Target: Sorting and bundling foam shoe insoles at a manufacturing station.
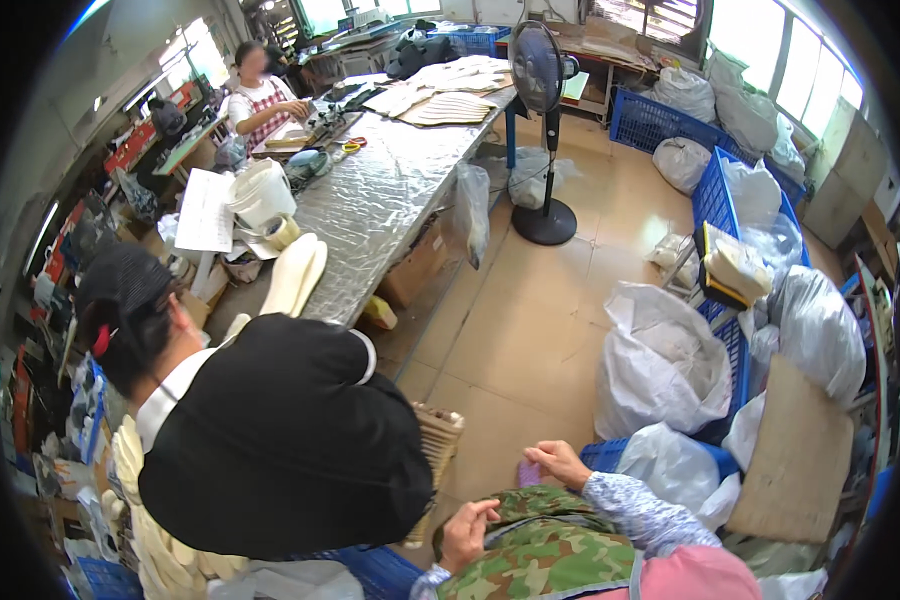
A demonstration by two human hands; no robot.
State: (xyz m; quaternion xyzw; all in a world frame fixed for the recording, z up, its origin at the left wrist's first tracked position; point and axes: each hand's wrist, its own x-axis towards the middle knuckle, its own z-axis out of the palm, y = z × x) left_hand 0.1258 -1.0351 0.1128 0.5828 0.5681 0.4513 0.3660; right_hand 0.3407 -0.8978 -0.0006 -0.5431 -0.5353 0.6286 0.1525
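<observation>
At the bottom of the head view, my left hand is closed with bent fingers, at the left edge of the camouflage-patterned apron on my body. Whether it grips the cloth or something small does not show. My right hand is out in front of the apron, its fingers curled together and pointing left. What it holds, if anything, is too small to make out. Just below its fingertips shows a small purple thing; whether they touch is unclear. A patterned sleeve covers my right forearm.
A person in black bends close on my left, beside a wicker chair. A long covered table runs beyond, with another person behind it. A standing fan, white sacks and blue crates stand right.
</observation>
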